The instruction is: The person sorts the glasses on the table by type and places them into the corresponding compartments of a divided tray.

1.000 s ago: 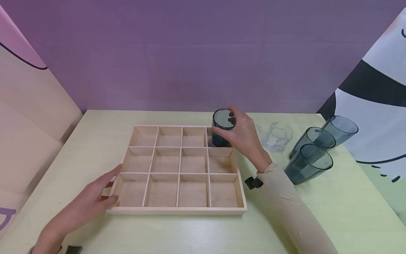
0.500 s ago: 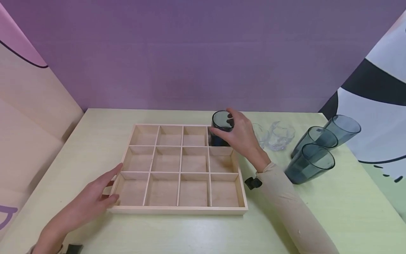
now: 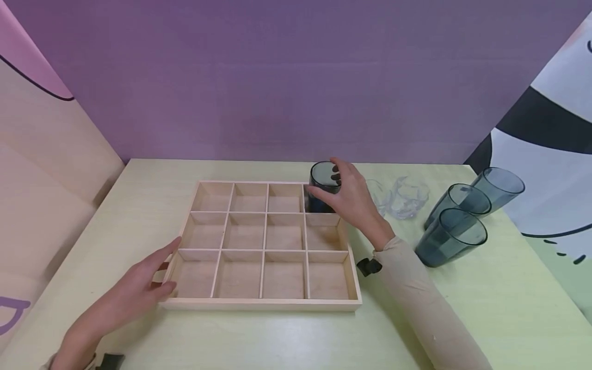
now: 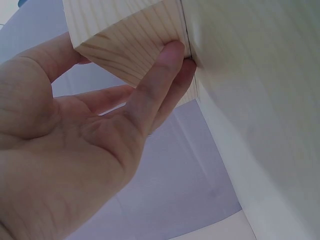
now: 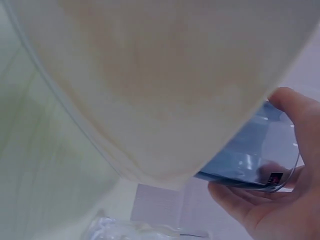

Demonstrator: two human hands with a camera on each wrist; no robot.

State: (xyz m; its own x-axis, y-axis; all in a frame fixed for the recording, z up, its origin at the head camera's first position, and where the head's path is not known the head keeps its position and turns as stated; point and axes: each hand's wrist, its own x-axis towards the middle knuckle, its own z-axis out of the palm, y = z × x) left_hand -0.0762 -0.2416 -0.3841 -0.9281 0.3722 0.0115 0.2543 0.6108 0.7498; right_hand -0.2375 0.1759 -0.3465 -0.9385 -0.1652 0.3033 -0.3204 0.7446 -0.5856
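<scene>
A shallow wooden divided tray (image 3: 261,305) lies on the table. My right hand (image 3: 349,198) grips a blue-grey tinted drinking glass (image 3: 321,198) between thumb and fingers. That glass stands upright at the tray's back right compartment; the divider and the hand hide part of it. In the right wrist view the fingers (image 5: 235,205) curl round the glass (image 5: 250,155), while a blurred beige shape covers much of the picture. Against the tray's left side rests my left hand (image 3: 131,290), fingers extended. The left wrist view shows its fingertips (image 4: 172,55) touching the wooden side wall (image 4: 125,45).
Three tall tinted glasses (image 3: 455,236) stand close together at the right. Between them and my right hand are clear faceted glasses (image 3: 408,198), partly hidden by the hand. A purple backdrop (image 3: 296,82) rises behind the table's far edge.
Over the last second my right hand and the tinted glass have sunk very slightly in the back right compartment. The left hand stays against the tray's side.
</scene>
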